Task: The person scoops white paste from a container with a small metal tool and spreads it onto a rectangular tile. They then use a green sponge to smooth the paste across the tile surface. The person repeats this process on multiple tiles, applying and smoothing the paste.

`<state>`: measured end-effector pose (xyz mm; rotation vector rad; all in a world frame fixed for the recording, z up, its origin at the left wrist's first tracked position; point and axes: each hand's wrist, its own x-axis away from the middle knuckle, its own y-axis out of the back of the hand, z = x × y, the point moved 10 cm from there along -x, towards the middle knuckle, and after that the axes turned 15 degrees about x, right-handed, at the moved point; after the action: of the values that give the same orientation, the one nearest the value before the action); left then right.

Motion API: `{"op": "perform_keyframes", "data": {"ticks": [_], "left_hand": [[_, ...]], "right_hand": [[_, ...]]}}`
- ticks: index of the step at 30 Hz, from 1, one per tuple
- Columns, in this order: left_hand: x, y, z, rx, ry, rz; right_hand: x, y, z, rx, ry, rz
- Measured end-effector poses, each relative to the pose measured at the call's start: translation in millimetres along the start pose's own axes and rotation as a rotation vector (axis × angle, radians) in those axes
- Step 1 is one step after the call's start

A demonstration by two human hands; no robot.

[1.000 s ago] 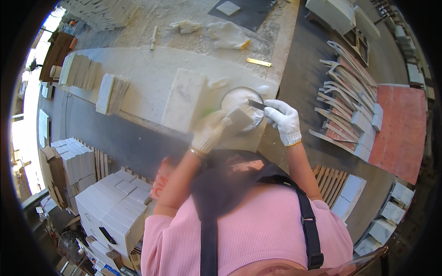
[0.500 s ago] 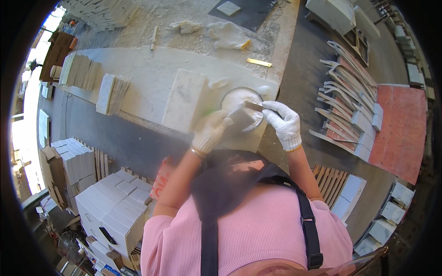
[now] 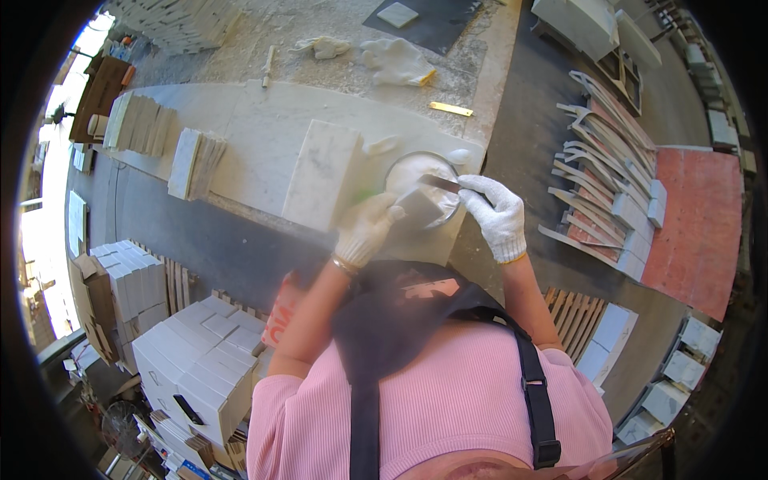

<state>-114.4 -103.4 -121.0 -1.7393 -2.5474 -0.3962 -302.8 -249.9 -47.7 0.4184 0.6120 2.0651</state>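
My white-gloved left hand [image 3: 364,228] is closed on a flat grey scraper blade [image 3: 419,210], held over the near part of a round bowl. In my right hand [image 3: 496,218], also gloved, a narrow dark putty knife [image 3: 439,183] is pinched between thumb and fingers. Its blade points left over the bowl, just above the grey scraper blade. White paste [image 3: 411,169] fills the bowl, whose near side is partly hidden by both tools. A pale marble slab [image 3: 322,176] lies left of the bowl, close to my left hand.
Cloth gloves [image 3: 396,62] and a yellow strip [image 3: 450,109] lie farther back on the dusty worktop. Stacked stone tiles [image 3: 196,164] stand along its left edge. Curved stone strips [image 3: 592,160] lie to the right, beside a red board [image 3: 692,228]. White boxes [image 3: 196,352] are piled at lower left.
The putty knife has shifted slightly, its blade now tilting a little more over the paste. My left hand and the grey blade have hardly moved.
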Motion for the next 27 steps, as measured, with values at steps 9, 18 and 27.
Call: {"op": "perform_keyframes", "data": {"ticks": [9, 18, 27], "left_hand": [[0, -2, 13, 0.072, 0.142, 0.024], [-6, -6, 17, 0.106, 0.206, 0.084], [-7, -6, 9, 0.108, 0.235, 0.076]], "right_hand": [[-10, -13, -30, 0.619, 0.091, 0.009], [-37, 14, -88, 0.348, -0.263, -0.002], [-76, -33, -113, 0.094, -0.348, 0.125]]}}
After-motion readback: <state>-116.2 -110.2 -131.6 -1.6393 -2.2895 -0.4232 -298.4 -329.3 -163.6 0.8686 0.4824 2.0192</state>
